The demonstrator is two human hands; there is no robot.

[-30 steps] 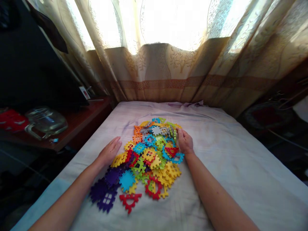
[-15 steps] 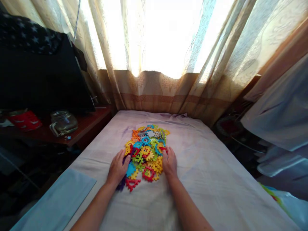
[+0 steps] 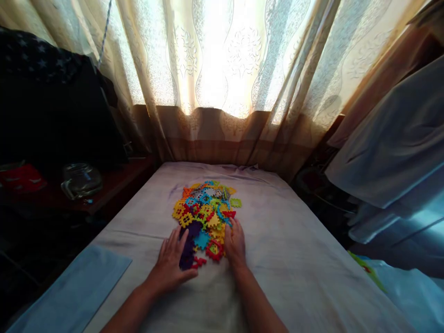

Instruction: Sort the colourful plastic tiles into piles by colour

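Two hands, one big heap of toothed plastic bits

So I'm standing here and the left hand point(image 3: 169, 259), lower middle of the frame, is relaxed with its fingers spread, gripping nothing I can see, right beside some dark purple pieces point(image 3: 189, 245). The right hand point(image 3: 235, 243) is against the heap's right edge, fingers straight and together, no grip that I can make out.

Between and beyond them is the pile of toothed pieces point(image 3: 206, 217), middle of the frame, on a pale sheet point(image 3: 287, 259). Progress? My read is it's loose-heap stage: pieces roughly gathered, overlapping, colours clumping a little. Can't spot anything joined or stacked neatly, so I'd call pretty much the whole lot left to deal with.

Counts: two hands, one heap, one green piece point(image 3: 236, 203) at its upper right edge (can't tell if it's touching), one red ring piece point(image 3: 215, 249) and one solid blue piece point(image 3: 201, 239) at the near end. Purples and the rest overlap too much to count.

Further out: one blue cloth point(image 3: 72, 286) lower left; one glass jug point(image 3: 82, 181) and one red container point(image 3: 22, 178) on the counter point(image 3: 116, 182), left side.
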